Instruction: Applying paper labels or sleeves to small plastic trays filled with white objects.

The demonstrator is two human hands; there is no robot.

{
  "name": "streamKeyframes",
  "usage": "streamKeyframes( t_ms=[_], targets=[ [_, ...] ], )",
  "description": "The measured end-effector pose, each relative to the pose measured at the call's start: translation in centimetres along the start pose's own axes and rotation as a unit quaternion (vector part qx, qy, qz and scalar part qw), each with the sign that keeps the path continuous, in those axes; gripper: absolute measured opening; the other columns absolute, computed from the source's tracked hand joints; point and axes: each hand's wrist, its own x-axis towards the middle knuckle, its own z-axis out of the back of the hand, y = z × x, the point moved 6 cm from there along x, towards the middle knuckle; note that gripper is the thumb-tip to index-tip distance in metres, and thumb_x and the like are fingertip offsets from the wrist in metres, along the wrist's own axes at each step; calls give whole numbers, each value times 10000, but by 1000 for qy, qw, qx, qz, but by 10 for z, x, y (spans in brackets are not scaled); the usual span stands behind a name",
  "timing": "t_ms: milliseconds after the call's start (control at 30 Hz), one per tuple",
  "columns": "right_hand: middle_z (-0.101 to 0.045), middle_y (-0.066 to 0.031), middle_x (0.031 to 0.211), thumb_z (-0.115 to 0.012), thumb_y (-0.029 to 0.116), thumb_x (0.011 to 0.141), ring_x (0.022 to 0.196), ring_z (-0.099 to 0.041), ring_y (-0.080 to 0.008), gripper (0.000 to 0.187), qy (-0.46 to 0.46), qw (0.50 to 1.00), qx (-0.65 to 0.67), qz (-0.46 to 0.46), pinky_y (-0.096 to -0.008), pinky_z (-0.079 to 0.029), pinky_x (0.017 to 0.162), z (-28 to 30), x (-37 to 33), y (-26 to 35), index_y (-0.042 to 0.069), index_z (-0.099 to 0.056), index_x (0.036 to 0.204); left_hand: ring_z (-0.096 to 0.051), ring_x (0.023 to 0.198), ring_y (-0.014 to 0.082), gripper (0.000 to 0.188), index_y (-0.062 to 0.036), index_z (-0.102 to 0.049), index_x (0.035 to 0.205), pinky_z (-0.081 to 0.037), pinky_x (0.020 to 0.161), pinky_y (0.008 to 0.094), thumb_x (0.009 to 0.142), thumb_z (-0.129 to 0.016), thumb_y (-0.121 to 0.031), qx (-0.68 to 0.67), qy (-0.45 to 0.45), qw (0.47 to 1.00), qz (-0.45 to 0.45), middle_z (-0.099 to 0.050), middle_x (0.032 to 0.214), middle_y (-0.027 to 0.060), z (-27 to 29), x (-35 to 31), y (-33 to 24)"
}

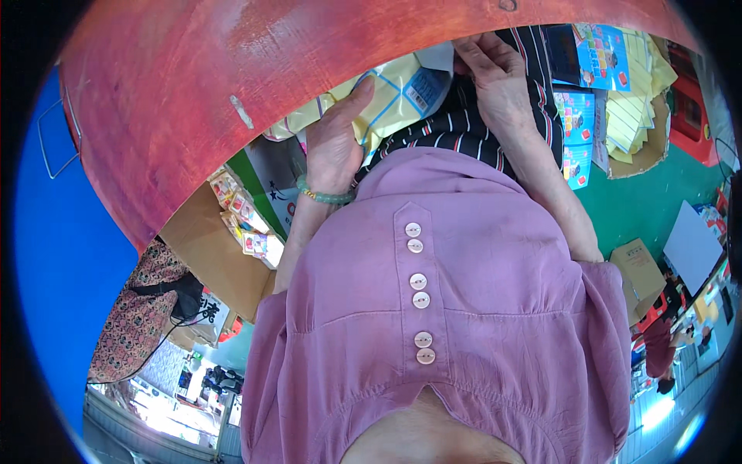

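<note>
A pale yellow plastic package (386, 100) with blue crossing lines and a blue label lies over my lap, partly under the red table edge. My left hand (338, 139), a green bead bracelet at its wrist, grips the near left side of it, thumb on top. Beside the package's whitish right end, my right hand (495, 73) is closed with thumb and fingers pinched together. What those fingertips hold is hidden by the hand and the table edge. Black striped cloth (464, 127) covers my legs below the package.
The worn red tabletop (193, 69) overhangs my hands. At left stands an open carton (212, 251) with small printed packs. To the right are blue printed boxes (576, 143), a carton of folded yellow sheets (657, 143), a red crate (690, 108) and a brown box (638, 274).
</note>
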Motion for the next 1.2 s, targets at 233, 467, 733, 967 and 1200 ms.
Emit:
streamKeyframes(
  t_ms=[233,467,733,967,1200],
  targets=[
    [-641,-7,846,-596,130,910,755,-559,-86,151,-2,999,34,39,-226,-441,721,50,7,33,8,-660,972,-573,1064,206,469,-3,-571,1151,-423,982,336,724,-764,12,75,-35,995,-63,-583,1181,112,25,19,-15],
    [-602,-75,1110,-568,131,918,974,-564,-151,244,-37,992,116,24,-334,-438,799,151,11,56,-11,-591,1115,-592,1029,259,413,-23,-595,1137,-452,905,396,782,-709,-202,433,-4,862,-265,-626,1132,106,58,45,-48],
    [-592,-112,1189,-553,117,930,1040,-552,-191,348,-169,954,228,95,-335,-418,862,239,-20,102,-26,-493,1242,-568,1045,246,336,-14,-616,1103,-439,920,380,830,-671,-202,509,-64,801,-309,-630,1094,133,68,48,-67],
    [-607,-114,1135,-536,107,944,983,-567,-202,262,-185,940,212,191,-348,-426,809,245,-62,151,-39,-545,1162,-565,1079,262,455,-36,-611,1150,-437,931,393,810,-705,-323,667,-49,710,-221,-629,1147,118,9,57,-46],
    [-599,-135,1054,-543,102,926,928,-556,-211,208,-105,942,175,268,-372,-440,832,212,-97,212,-45,-548,1073,-574,1082,328,393,-34,-623,1104,-434,927,437,850,-594,-332,668,33,684,-291,-628,1139,180,-12,39,-51]
  ],
)
